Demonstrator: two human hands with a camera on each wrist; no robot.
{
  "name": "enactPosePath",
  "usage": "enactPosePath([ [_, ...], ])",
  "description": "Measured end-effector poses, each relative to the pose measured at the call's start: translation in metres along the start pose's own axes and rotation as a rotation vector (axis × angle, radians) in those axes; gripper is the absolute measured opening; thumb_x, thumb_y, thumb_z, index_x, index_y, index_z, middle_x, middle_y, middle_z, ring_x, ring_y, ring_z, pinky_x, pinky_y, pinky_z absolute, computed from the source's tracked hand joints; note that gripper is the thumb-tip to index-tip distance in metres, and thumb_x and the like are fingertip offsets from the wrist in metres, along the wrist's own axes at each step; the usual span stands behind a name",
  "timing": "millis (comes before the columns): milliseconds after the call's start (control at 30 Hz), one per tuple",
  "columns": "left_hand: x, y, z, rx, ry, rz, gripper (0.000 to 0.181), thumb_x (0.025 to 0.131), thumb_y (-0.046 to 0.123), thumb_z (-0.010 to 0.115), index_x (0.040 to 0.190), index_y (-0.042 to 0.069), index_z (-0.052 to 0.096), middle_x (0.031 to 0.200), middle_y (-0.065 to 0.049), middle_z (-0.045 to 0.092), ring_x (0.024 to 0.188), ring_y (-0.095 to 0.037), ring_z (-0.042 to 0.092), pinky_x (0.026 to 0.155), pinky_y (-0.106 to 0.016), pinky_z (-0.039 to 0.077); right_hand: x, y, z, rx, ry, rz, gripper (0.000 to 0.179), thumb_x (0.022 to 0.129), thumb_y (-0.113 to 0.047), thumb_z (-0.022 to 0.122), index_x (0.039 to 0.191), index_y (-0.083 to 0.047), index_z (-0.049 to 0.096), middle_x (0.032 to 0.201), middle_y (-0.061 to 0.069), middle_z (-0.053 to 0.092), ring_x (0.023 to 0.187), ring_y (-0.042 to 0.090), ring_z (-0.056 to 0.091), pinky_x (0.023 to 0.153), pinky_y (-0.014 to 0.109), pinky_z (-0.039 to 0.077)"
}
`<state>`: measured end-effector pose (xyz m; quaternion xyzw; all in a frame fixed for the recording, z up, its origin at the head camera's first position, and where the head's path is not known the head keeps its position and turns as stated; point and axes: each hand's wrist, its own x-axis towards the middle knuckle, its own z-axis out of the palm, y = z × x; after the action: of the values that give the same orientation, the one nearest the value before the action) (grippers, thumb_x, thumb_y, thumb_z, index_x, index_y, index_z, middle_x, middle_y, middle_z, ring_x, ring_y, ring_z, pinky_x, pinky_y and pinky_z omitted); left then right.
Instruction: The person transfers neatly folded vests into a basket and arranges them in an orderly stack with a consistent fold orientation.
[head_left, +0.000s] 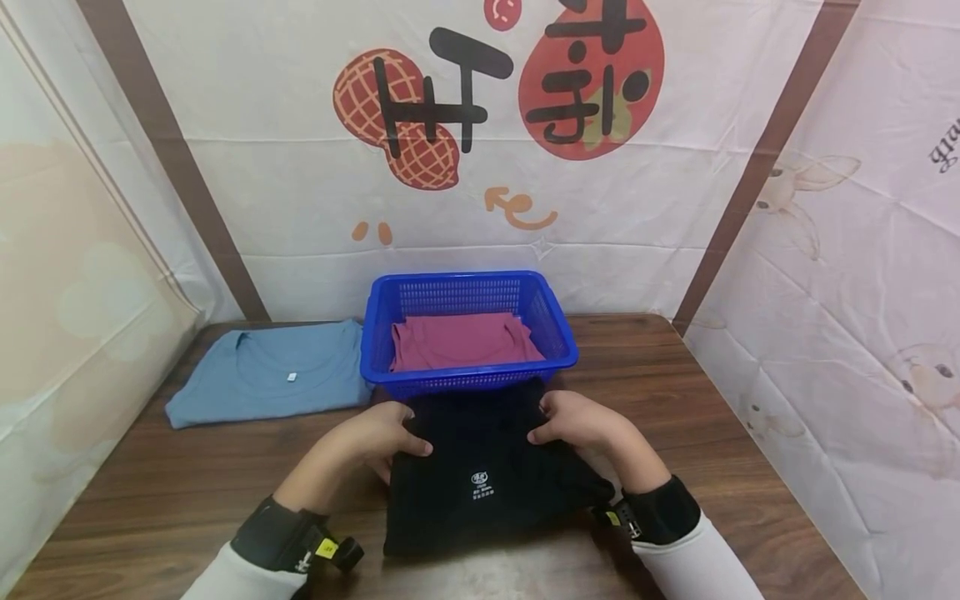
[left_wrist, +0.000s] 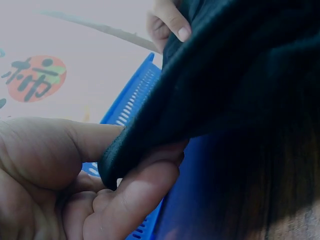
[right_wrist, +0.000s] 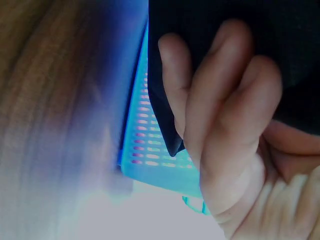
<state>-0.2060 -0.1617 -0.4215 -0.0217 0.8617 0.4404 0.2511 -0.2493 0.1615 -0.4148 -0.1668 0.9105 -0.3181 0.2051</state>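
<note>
Between both hands hangs a black shirt (head_left: 502,467), folded, with a small white printed label (head_left: 480,483) facing up. My left hand (head_left: 386,433) pinches its left edge, thumb on top and fingers beneath, as the left wrist view shows at the cloth's edge (left_wrist: 150,115). At the opposite edge my right hand (head_left: 588,425) grips the shirt, its curled fingers (right_wrist: 225,95) under the cloth in the right wrist view. Just beyond the shirt stands a blue plastic basket (head_left: 468,379), holding a folded pink shirt (head_left: 465,342).
A folded blue shirt (head_left: 300,367) lies on the wooden table (head_left: 637,358), left of the basket. Printed cloth walls (head_left: 300,208) enclose the table at the back and sides.
</note>
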Motion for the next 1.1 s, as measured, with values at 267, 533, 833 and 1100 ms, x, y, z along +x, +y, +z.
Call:
enactPosePath([
  [267,-0.007,0.006,-0.008,0.007,0.003,0.028,0.085,0.089,0.019,0.081,0.151,-0.012,0.032,0.123,-0.025,0.063,0.076,-0.030,0.074,0.059,-0.047,0.062,-0.013,-0.008,-0.011,0.093,-0.011,-0.015,0.038,0.087,-0.020,0.081,0.083,-0.009,0.045,0.069,-0.002,0.033,0.059,0.015,0.035,0.056,0.031,0.030],
  [533,-0.028,0.019,-0.015,-0.031,-0.010,0.088,0.086,0.090,0.019,0.079,0.152,-0.012,0.029,0.132,-0.031,0.059,0.074,-0.031,0.074,0.060,-0.048,0.062,-0.024,-0.011,-0.020,0.148,-0.024,-0.058,0.036,0.088,-0.021,0.080,0.090,-0.004,0.048,0.069,-0.001,0.042,0.059,0.014,0.043,0.056,0.030,0.037],
  [833,-0.039,0.022,-0.020,-0.079,-0.017,0.140,0.084,0.091,0.021,0.079,0.151,-0.011,0.030,0.130,-0.030,0.061,0.074,-0.029,0.075,0.061,-0.046,0.062,-0.035,-0.015,-0.030,0.196,-0.053,-0.098,0.035,0.090,-0.019,0.078,0.097,-0.001,0.050,0.074,0.002,0.055,0.068,0.017,0.056,0.063,0.031,0.046],
  [1100,-0.047,0.027,-0.021,-0.140,-0.047,0.201,0.062,0.094,0.022,0.076,0.139,-0.006,0.044,0.105,-0.017,0.073,0.079,-0.030,0.076,0.066,-0.048,0.063,-0.043,-0.016,-0.035,0.186,-0.053,-0.125,0.034,0.092,-0.021,0.078,0.100,-0.002,0.051,0.077,0.002,0.060,0.070,0.016,0.059,0.066,0.031,0.049],
])
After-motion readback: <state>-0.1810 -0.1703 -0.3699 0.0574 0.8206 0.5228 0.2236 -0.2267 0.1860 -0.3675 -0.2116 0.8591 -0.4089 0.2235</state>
